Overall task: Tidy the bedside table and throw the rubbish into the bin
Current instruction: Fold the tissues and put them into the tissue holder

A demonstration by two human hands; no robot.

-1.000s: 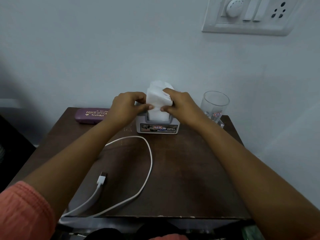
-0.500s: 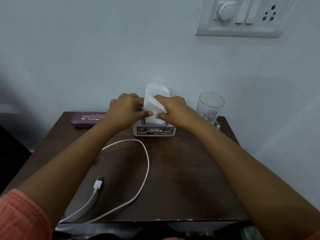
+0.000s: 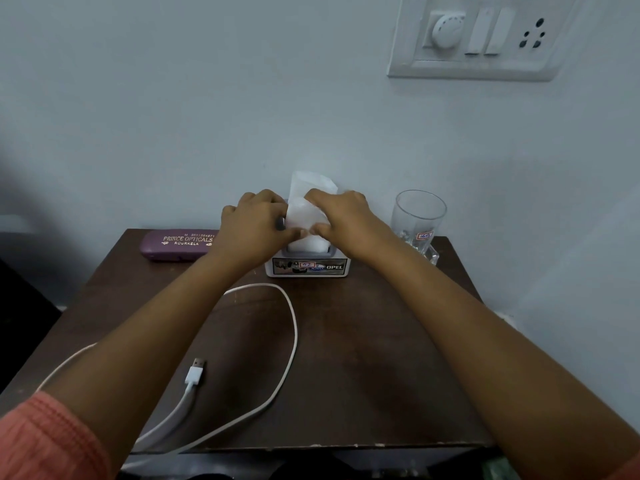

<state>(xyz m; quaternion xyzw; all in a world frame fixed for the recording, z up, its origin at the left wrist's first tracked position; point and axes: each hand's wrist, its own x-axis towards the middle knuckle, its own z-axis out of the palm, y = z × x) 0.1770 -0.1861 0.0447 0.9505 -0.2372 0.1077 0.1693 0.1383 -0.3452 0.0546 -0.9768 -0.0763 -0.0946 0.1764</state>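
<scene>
A dark brown wooden bedside table (image 3: 363, 358) stands against a pale wall, under a white switch plate (image 3: 478, 39). At the back left lies a purple spectacle case (image 3: 173, 244) with gold lettering, partly hidden by the left forearm. A clear glass mug (image 3: 417, 220) stands at the back right, just beside the right wrist. A white USB cable (image 3: 292, 341) loops across the tabletop, its plug (image 3: 195, 374) lying near the front. Between the case and the mug sits a small white napkin holder (image 3: 308, 268) with a printed label. The left hand (image 3: 252, 226) and right hand (image 3: 346, 220) pinch the thin white paper napkins (image 3: 304, 211) from both sides, fingers curled onto the soft folded stack standing in the holder.
</scene>
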